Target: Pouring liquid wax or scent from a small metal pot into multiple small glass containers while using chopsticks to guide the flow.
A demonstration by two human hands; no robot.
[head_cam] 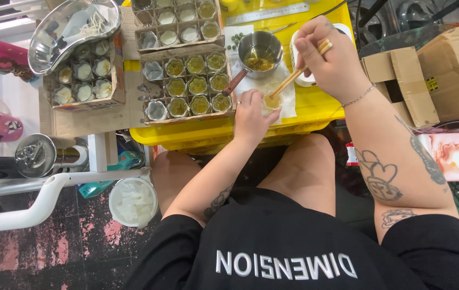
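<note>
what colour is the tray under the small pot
Bright yellow: the tray under the small pot, seen in the head view.

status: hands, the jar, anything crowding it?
Left hand shut on small glass jar of yellow liquid. Right hand shut on wooden chopsticks, tips in jar. Steel saucepan and cardboard tray close by.

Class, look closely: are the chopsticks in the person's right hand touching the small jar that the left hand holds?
Touching. The head view shows the chopsticks running down from the right hand, tips dipping into the mouth of the small jar gripped by the left hand.
</note>
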